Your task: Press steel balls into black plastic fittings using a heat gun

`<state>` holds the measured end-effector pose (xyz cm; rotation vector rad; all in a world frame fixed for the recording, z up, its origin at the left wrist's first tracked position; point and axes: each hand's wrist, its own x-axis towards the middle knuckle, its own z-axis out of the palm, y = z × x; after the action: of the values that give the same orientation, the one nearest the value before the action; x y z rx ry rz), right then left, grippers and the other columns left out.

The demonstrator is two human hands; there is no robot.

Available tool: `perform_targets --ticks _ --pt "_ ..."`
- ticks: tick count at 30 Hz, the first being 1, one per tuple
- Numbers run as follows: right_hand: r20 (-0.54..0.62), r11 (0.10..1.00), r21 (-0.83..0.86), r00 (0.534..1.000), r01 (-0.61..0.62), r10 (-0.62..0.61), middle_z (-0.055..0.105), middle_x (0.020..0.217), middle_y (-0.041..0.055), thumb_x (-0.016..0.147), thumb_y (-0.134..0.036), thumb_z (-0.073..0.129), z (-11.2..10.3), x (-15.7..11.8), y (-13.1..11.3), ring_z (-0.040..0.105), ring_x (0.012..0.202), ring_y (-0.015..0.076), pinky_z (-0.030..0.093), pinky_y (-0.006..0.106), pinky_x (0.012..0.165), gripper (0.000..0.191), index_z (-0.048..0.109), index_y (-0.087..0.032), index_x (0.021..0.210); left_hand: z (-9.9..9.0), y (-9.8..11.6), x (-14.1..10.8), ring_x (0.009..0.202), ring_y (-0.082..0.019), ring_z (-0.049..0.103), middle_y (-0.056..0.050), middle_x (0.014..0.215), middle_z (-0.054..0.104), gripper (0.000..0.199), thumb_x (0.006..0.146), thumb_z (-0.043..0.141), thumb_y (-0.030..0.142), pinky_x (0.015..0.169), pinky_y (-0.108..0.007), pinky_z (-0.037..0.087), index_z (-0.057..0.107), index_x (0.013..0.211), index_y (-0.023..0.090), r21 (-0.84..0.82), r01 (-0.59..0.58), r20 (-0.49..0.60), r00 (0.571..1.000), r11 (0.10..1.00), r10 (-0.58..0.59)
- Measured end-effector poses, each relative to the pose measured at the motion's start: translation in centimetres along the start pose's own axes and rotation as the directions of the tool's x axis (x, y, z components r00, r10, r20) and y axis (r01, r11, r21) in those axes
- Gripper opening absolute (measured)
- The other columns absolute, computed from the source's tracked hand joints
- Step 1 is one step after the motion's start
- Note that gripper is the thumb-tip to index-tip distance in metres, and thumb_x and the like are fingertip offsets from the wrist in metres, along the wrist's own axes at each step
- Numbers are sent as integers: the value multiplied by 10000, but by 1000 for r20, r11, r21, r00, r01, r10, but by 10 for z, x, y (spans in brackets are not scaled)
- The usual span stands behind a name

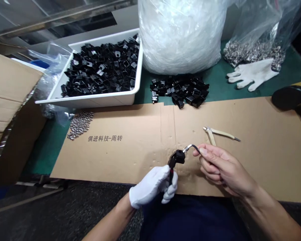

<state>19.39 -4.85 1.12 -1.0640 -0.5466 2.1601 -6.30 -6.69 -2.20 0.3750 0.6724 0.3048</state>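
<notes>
My left hand (157,184), in a white glove, is closed around dark-handled pliers (171,167). Their jaws meet a small black plastic part (180,156) above the glove. My bare right hand (222,167) pinches a bent hex key (195,147) between thumb and fingers. The key's silvery end reaches a small metal fitting (184,150) at the black part's upper right. Whether the key sits inside the fitting is too small to tell. Cream-handled cutters (222,133) lie on the cardboard just beyond my right hand.
A white tray (97,100) full of black parts stands at the back left. Small metal pins (80,124) lie on the cardboard (130,147). Behind it are a black parts pile (182,89), a large plastic bag (180,36), a bag of metal pieces (254,50) and a glove (252,74).
</notes>
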Motion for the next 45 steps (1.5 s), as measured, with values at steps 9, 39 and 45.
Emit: perform_targets --ticks 9,39,45 --pt "-43 940 118 944 -320 327 282 681 -77 811 -441 906 59 88 25 135 488 41 118 112 350 460 609 -206 1071 -42 -9 -48 496 -110 438 9 640 496 604 927 524 764 484 -257 359 575 860 166 79 -606 -415 702 792 579" --pt "307 192 -909 906 370 -291 654 1065 71 1070 -413 648 275 341 57 659 937 208 594 385 854 292 663 -127 1129 -91 -13 -87 702 -210 553 -57 765 548 526 1031 356 666 752 -359 483 611 969 209 475 -727 -700 30 496 714" --pt "446 -30 -889 847 457 -289 660 1027 62 1075 -394 641 288 334 53 658 935 208 577 411 903 263 669 -135 1110 -97 -15 -84 678 -193 572 -60 774 589 526 1050 340 639 721 -337 494 628 1024 199 522 -697 -696 -14 492 718"
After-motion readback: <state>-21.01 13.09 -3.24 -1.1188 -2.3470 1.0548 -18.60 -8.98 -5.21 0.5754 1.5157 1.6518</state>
